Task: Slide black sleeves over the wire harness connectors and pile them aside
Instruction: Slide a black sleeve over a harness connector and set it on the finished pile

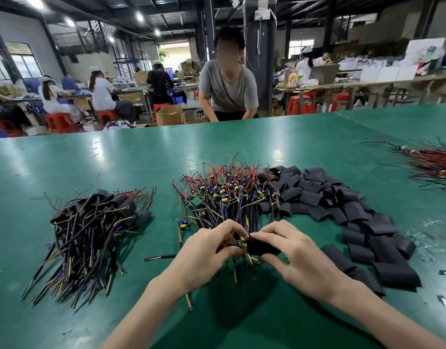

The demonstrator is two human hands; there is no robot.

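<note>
My left hand (209, 248) pinches a wire harness (245, 246) with a small board and yellow capacitor, just above the green table. My right hand (290, 250) holds a black sleeve (263, 248) against that connector end; the sleeve partly covers it. Behind my hands lies a heap of bare harnesses (232, 192) with red, black and yellow wires. To the right spreads a pile of loose black sleeves (342, 210). At the left rests a pile of sleeved harnesses (93, 227).
The green table (141, 152) stretches far ahead. Another bundle of red and black wires (433, 165) lies at the far right. A person in a grey shirt (228, 89) leans at the table's far edge. Small scraps (441, 298) dot the right near side.
</note>
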